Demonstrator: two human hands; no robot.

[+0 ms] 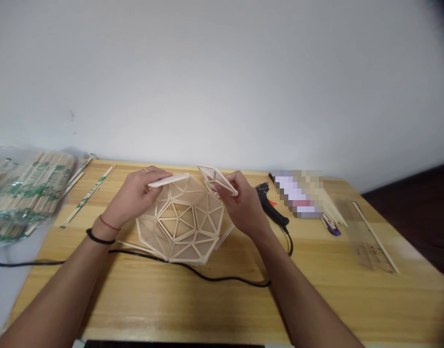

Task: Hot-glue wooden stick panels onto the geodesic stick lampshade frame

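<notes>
A bowl-shaped lattice (178, 220) of thin wooden sticks in triangles, most backed with pale sheet, sits on the table between my hands. My left hand (140, 191) pinches a pale flat panel (171, 180) along its upper left rim. At the upper right, my right hand (244, 200) is closed on a small stick-framed panel (216, 180), thumb pressing its inner face. Whether that panel is joined to the lattice I cannot tell. Some fingertips of both hands are hidden behind the panels.
A black glue gun (271, 205) lies right of my right hand, its cable (222, 279) crossing before the lattice. Bagged chopsticks (37, 183) are at left, a wrapped pair (89, 195) nearby. Loose sticks (331, 208), a purple tool (333, 228) and a clear sheet (360, 237) lie right.
</notes>
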